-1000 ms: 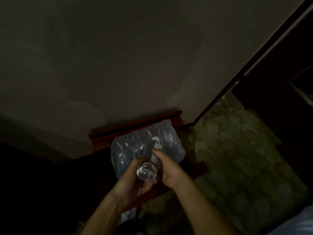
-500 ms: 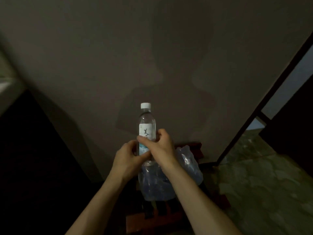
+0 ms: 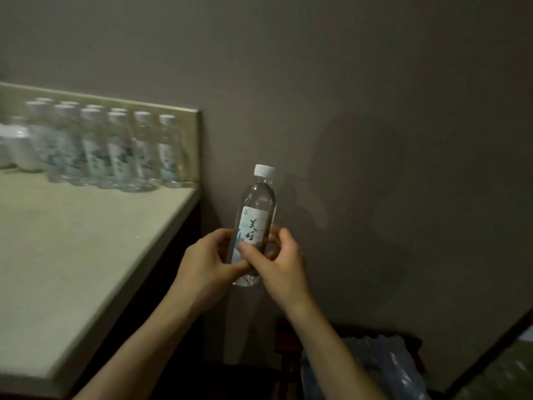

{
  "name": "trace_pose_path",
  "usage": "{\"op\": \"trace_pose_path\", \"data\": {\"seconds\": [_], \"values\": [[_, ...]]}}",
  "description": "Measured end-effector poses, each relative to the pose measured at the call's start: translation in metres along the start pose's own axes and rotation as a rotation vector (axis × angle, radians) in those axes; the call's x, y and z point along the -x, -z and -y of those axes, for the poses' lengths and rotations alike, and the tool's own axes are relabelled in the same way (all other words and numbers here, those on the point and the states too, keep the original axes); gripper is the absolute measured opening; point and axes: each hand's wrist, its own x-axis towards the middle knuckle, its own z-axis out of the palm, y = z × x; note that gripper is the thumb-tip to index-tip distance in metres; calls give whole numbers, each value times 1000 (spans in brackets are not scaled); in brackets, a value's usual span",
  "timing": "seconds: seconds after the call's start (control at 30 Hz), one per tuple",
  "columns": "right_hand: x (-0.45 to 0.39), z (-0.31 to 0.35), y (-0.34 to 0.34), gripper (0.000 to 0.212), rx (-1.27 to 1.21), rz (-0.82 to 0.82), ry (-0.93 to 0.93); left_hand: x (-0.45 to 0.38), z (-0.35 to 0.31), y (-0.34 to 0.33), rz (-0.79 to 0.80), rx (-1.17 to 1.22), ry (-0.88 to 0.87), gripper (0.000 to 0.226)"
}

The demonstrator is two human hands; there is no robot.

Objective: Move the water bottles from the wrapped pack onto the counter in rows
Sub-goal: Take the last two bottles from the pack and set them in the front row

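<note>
Dim grey wall fills most of the head view, with a pale tabletop (image 3: 72, 255) running off to the left of it. At the back of that tabletop, against its raised rim, stand rows of bottles (image 3: 115, 145), upright, white caps up, blurred but plainly packed side by side. Off the tabletop's right edge, in the air in front of the wall, a single water bottle (image 3: 258, 209) is held nearly upright, cap on, label facing the camera. Both hands have it: the left hand (image 3: 207, 264) curls round the lower left side, and the right hand (image 3: 277, 264) closes round the lower right, thumb pressed across the label. Below and to the right of the tabletop, low down on a dark wooden stand, sits the wrapped pack (image 3: 375, 368), its crinkled clear film barely readable.

Judging by its look, the bottle is full, so moderately heavy and fairly stiff, though thin plastic gives under a hard squeeze and the film label may be slick. Taking it round the mid-body, as now, seems soundest; one hand should suffice for setting it beside the last bottle in the front row.
</note>
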Motion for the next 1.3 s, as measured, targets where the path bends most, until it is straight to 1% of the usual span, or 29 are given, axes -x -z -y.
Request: {"op": "trace_pose_path", "data": {"seconds": [0.1, 0.23, 0.33, 0.43, 0.57, 0.7, 0.87, 0.97, 1.1, 1.2, 1.3], "values": [[-6, 27, -62, 52, -9, 30, 79, -8, 21, 65, -34, -5, -79, 47], [-19, 55, -136, 48, 22, 82, 129, -30, 53, 146, 29, -24, -135, 45], [-29, 67, -180, 39, 84, 80, 143, -47, 75, 189, 60, -25, -152, 38], [-44, 73, -214, 34, 141, 51, 147, -65, 95, 213, 69, -34, -182, 38], [-66, 68, -243, 33, 252, 14, 130, -94, 119, 222, 29, -113, -206, 38], [-88, 58, -256, 38, 295, 41, 79, -118, 135, 217, 10, -119, -201, 37], [-111, 45, -265, 37, 192, 99, 15, -140, 145, 209, -3, -116, -139, 35], [-122, 39, -267, 45, 190, 126, 26, -149, 151, 205, -25, -104, -153, 31], [-139, 32, -274, 55, 171, 95, 63, -164, 155, 199, -80, -112, -140, 28], [-146, 27, -281, 52, 208, 69, 52, -174, 160, 197, -90, -134, -122, 27], [-154, 25, -283, 43, 257, 38, 30, -185, 165, 196, -105, -129, -101, 21]]}}
